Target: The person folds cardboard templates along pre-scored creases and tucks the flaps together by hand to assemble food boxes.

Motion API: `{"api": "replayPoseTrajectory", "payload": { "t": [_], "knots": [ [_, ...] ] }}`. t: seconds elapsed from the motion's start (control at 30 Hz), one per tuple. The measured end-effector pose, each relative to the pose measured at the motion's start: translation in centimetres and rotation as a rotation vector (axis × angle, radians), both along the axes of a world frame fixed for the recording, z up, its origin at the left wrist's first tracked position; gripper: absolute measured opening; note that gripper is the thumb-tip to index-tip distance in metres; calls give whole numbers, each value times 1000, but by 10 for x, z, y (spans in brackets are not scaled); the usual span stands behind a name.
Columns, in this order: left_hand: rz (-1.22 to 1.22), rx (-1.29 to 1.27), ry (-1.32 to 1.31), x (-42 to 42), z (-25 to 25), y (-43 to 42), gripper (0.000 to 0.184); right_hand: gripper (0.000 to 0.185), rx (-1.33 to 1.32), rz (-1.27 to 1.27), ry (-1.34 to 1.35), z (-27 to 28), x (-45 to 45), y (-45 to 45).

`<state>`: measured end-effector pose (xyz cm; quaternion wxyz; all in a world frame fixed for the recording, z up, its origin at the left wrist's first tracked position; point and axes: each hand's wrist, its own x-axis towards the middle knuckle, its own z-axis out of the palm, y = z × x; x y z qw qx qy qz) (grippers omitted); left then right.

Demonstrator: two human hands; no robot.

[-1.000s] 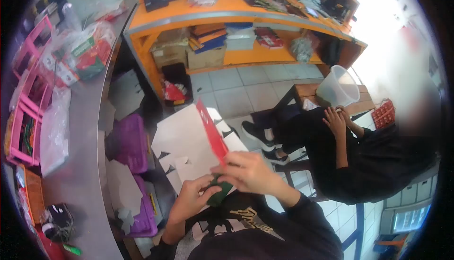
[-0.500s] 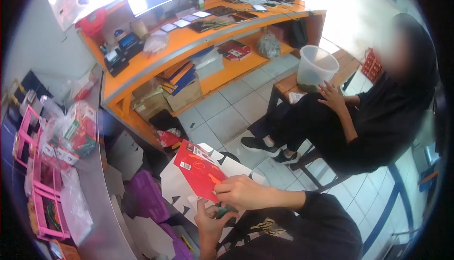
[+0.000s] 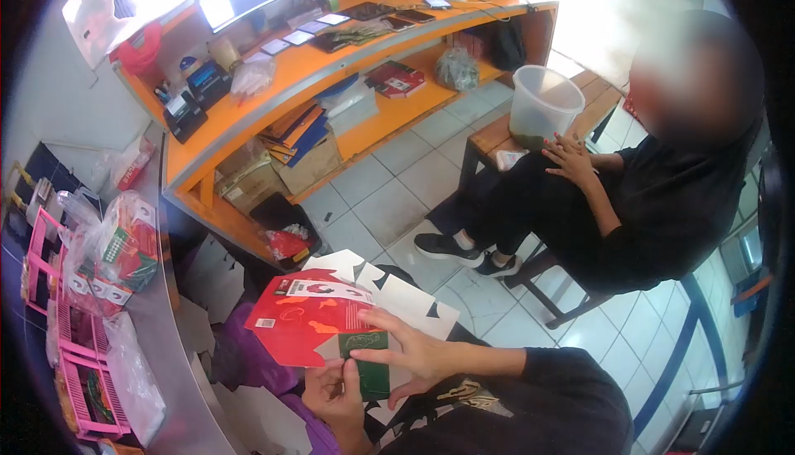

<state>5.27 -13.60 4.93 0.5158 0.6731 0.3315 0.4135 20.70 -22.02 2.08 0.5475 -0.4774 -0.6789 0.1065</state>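
Thin card carton (image 3: 310,322), smooth and printed, above your lap — over white card sheets (image 3: 418,299) with notched edges. Red face flat and angular, cut corners, pale strip near top; green part folded, boxier. Red end points up-left in view, green end down-right; long axis slants between. Your left hand (image 3: 335,395): fingers curled, thumb and fingertip pinching carton's near edge. Your right hand (image 3: 421,357): fingers spread across green part, thumb below — gripping it.
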Motion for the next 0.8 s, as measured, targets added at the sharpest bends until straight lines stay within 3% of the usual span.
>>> {"api": "replayPoseTrajectory", "payload": {
  "t": [0.13, 0.2, 0.3, 0.33, 0.43, 0.47, 0.5, 0.57, 0.6, 0.63, 0.7, 0.73, 0.77, 0.8],
  "knots": [
    [77, -10, -13, 5, 4, -3, 16, 91, 43, -8, -23, -16, -6, 9],
    [85, -44, -92, 0, 4, -5, 12, 83, 261, -102, -120, -21, -7, 18],
    [-68, 5, 30, -13, 9, 1, 25, 77, 247, -97, -98, -27, 5, 19],
    [-245, -21, -62, -16, 12, 4, 41, 75, 329, -105, -52, -21, 8, 20],
    [-477, -38, -146, -21, 11, 12, 70, 84, 289, -188, 138, 2, 17, 10],
    [-529, -18, -140, -21, 10, 16, 83, 78, 261, -250, 163, 5, 27, 5],
    [-532, -24, -142, -26, 11, 24, 83, 78, 255, -254, 162, 2, 34, 6],
    [-567, 127, -47, -37, 15, 39, 92, 62, 239, -328, 662, -15, 47, 7],
    [-574, 64, -103, -38, 24, 35, 73, 62, 237, -345, 656, -23, 48, 6],
    [-602, 54, -111, -38, 29, 29, 73, 60, 143, -314, 972, -30, 48, 6],
    [-416, 478, -126, -36, 33, 14, 50, 52, 97, -270, 1451, -32, 50, 12],
    [-476, 207, 75, -50, 34, 10, 74, 50, 99, -299, 1547, -31, 48, 16],
    [-519, 191, 59, -54, 20, 11, 74, 49, 101, -323, 1646, -31, 45, 19],
    [-553, 388, 238, -54, 1, 14, 67, 51, 94, -285, 1666, -37, 43, 22]
  ]
}}
